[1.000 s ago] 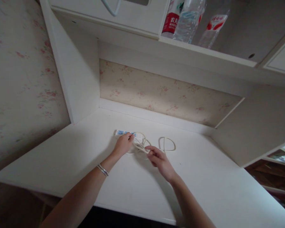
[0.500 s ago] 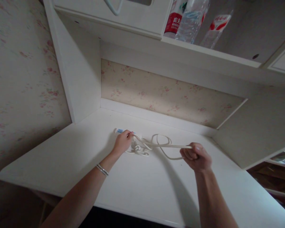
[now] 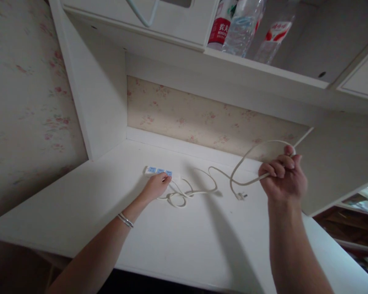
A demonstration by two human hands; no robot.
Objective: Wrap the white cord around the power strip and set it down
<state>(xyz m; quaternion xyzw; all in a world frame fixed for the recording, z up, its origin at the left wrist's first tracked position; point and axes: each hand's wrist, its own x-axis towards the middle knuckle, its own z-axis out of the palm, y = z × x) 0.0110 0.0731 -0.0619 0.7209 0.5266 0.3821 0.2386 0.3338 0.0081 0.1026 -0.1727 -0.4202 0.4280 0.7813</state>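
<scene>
A white power strip [image 3: 161, 170] with blue socket faces lies toward the back of the white desk. My left hand [image 3: 157, 184] is closed in a pinch at the strip's front edge, on the white power cord [image 3: 199, 191] that trails out beside the fingertips. Raised at the right, my right hand [image 3: 282, 173] has its fingers curled round another stretch of this cord, palm turned up. From that hand the cord arcs left, and its plug [image 3: 241, 196] hangs at the end, prongs pointing right. Loose loops of cord lie on the desk between both hands.
The desk [image 3: 178, 241] has a side panel [image 3: 102, 94] at the left and another at the right. Overhead, a shelf [image 3: 263, 69] holds plastic bottles [image 3: 242, 30]. A cabinet door handle [image 3: 145, 18] hangs at the upper left.
My right hand has moved right and up, turning palm up with the cord. The plug has come out of the tangle to the right. My left hand stays near the strip, whose sockets show more.
</scene>
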